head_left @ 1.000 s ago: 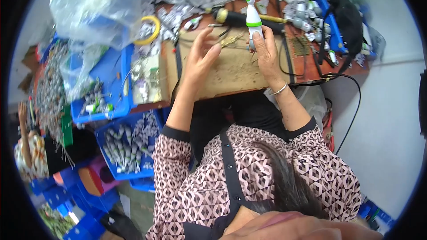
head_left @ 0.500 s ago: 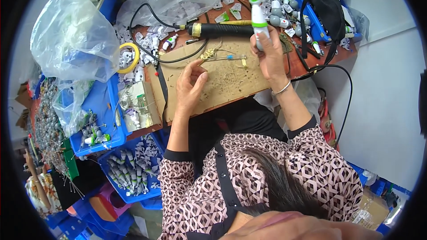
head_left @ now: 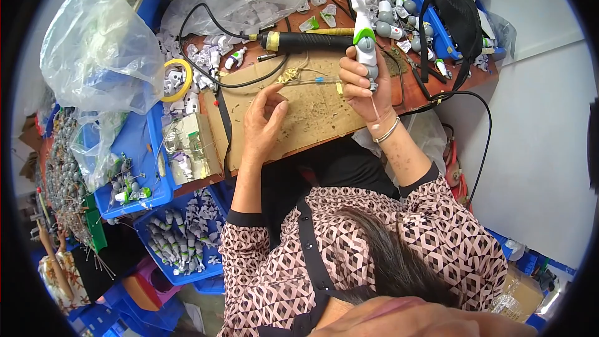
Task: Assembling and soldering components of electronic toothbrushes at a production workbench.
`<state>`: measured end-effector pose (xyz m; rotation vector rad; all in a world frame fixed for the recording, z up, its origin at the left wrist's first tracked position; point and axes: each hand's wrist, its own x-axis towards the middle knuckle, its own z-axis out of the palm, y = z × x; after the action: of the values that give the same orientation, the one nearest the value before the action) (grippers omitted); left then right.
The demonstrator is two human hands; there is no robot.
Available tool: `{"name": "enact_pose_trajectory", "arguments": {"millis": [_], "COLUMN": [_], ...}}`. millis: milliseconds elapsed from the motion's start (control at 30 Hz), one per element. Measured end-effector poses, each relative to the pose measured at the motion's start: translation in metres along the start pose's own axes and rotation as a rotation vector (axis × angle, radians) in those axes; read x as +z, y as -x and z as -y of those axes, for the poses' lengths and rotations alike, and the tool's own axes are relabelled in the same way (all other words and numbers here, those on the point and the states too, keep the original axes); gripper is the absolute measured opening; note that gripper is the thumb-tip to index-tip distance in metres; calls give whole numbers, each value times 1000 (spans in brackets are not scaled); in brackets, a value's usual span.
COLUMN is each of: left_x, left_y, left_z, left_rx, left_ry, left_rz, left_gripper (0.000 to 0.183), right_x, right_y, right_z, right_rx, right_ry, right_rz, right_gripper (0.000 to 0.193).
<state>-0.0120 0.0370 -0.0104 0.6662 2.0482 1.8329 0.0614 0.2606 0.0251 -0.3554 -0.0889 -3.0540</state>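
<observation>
My right hand [head_left: 369, 93] is wrapped around a white, green and grey plastic toy limb [head_left: 364, 34], held tilted up over the far right of the cardboard. Purple shows at its upper end, and its grey lower end sticks out below my fingers. A thin pale strand runs down from there toward my wrist. My left hand [head_left: 264, 122] rests at the left of the cardboard, fingers loosely curled with a gap to the thumb and nothing in them. By its fingertips lies a thin clear rod-like tool with a blue band [head_left: 319, 80], beside yellow rubber bands [head_left: 288, 75].
The cardboard sheet [head_left: 306, 128] covers the table's front. Behind it lie a black cylindrical tool [head_left: 312, 42] with a cable and loose toy parts [head_left: 218, 47]. A yellow tape roll [head_left: 187, 81] stands left. Blue trays [head_left: 163, 178] and plastic bags [head_left: 100, 50] crowd the left side.
My right hand has turned the toy limb, so its grey end now points down past my fingers and its purple-tipped end up. My left hand has hardly moved.
</observation>
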Motion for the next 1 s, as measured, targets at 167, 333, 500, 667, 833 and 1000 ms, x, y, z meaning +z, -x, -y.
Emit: {"name": "enact_pose_trajectory", "arguments": {"millis": [167,333,500,667,833,1000], "left_x": [1,1,1,1,2,0], "left_y": [0,0,1,-1,-1,-1], "left_z": [0,0,1,1,-1,-2], "left_rx": [16,24,27,39,36,54], "left_ry": [-4,-12,-3,-24,-27,-43], "left_rz": [-4,0,-5,0,-1,3], "left_gripper": [31,30,30,29,28,26], "right_x": [-3,-4,-5,-12,-17,-19], "right_y": [1,2,4,5,6,8], "right_z": [-6,-7,-8,-7,-9,-13], "right_rx": [14,-16,-27,-33,-13,13], "right_ry": [43,115,159,128,17,-21], "right_rz": [-16,-97,-165,-216,-227,-230], "right_gripper": [48,46,45,43,41,41]}}
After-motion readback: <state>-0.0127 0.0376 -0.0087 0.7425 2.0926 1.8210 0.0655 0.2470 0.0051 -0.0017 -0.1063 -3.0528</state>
